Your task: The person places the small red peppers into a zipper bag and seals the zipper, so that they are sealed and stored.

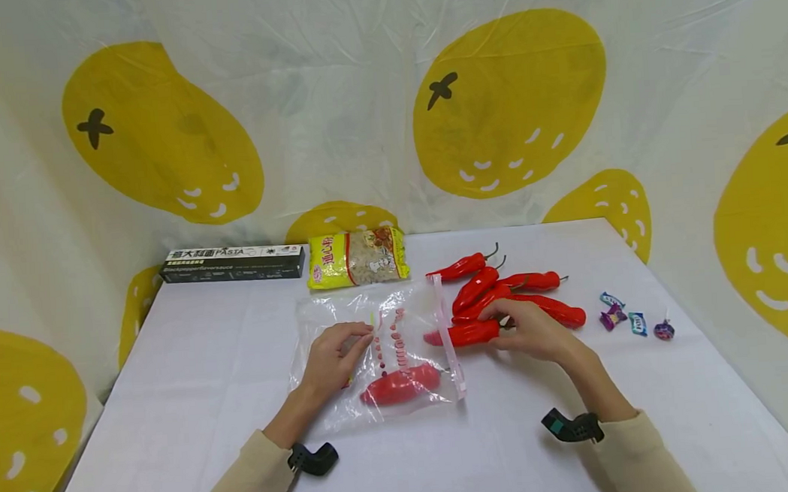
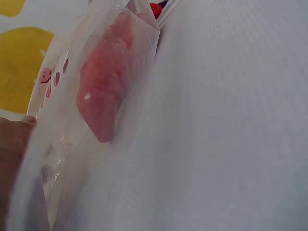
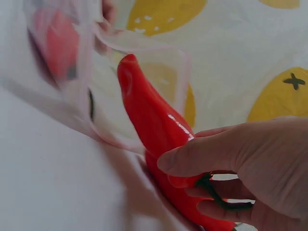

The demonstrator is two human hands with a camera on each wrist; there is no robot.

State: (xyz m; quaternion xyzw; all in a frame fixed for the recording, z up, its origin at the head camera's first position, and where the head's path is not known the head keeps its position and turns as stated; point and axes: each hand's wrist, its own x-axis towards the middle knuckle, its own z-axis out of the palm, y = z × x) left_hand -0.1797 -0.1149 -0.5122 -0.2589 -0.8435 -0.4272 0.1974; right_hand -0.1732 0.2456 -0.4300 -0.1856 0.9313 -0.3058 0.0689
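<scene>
A clear zip bag (image 1: 344,317) with printed red figures lies on the table, its mouth facing right. Inside it is a red chili pepper (image 1: 399,385), blurred by the plastic in the left wrist view. My left hand (image 1: 333,359) pinches the bag's upper layer between thumb and fingers. Near the stem, my right hand (image 1: 531,328) grips another red chili pepper (image 3: 154,115) between thumb and fingers. That pepper's tip overlaps the bag's mouth, which gapes in the right wrist view. Several more red peppers (image 1: 554,308) lie just beyond the right hand.
Behind the bag lies a yellow pasta packet (image 1: 357,259), with a black pasta box (image 1: 232,265) to its left. Several small wrapped candies (image 1: 613,317) are scattered at the right. A lemon-print curtain (image 1: 339,129) hangs behind the white table (image 1: 172,380).
</scene>
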